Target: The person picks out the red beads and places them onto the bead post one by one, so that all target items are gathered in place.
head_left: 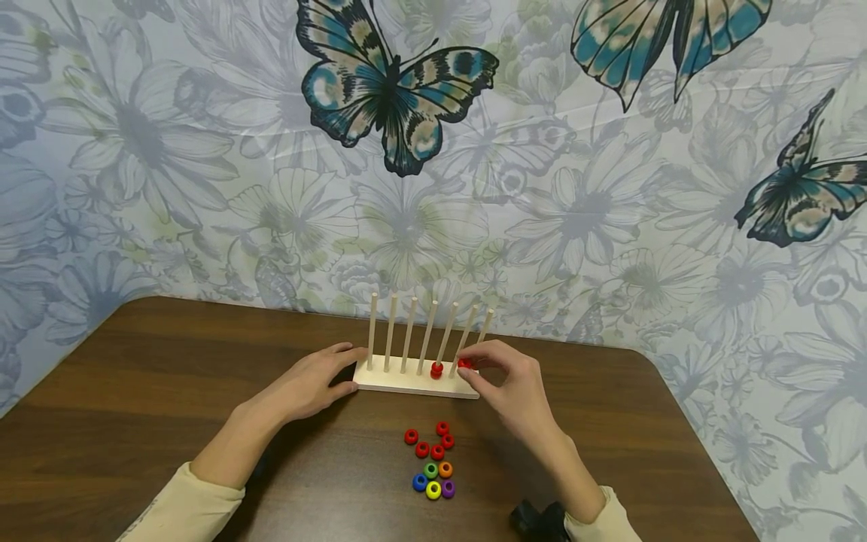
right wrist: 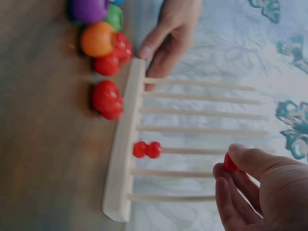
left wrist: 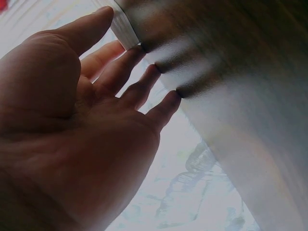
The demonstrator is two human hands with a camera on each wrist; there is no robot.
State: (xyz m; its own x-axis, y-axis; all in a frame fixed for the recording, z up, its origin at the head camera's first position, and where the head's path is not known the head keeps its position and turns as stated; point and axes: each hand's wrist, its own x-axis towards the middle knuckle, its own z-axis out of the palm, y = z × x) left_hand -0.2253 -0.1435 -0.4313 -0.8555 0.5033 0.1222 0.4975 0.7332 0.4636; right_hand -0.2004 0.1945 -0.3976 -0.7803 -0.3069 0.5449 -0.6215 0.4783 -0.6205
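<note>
On the tabletop (head_left: 630,429), the left hand (head_left: 308,384) touches the peg rack (head_left: 409,382) at one end, spread, probably steadying it; beside the pegs (head_left: 408,335), the right hand (head_left: 511,380) pinches a red bead (right wrist: 231,164), presumably for control.

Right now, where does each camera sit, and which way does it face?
Head: on the person's head, facing forward-down at peg stand and loose beads; both forearms, left grip, right grip show.
Left wrist: on that wrist, facing the stand's end and table; left grip only.
Right wrist: on that wrist, facing the stand; right grip near, left grip beyond.
Shared by head and right wrist: stand, loose beads.
</note>
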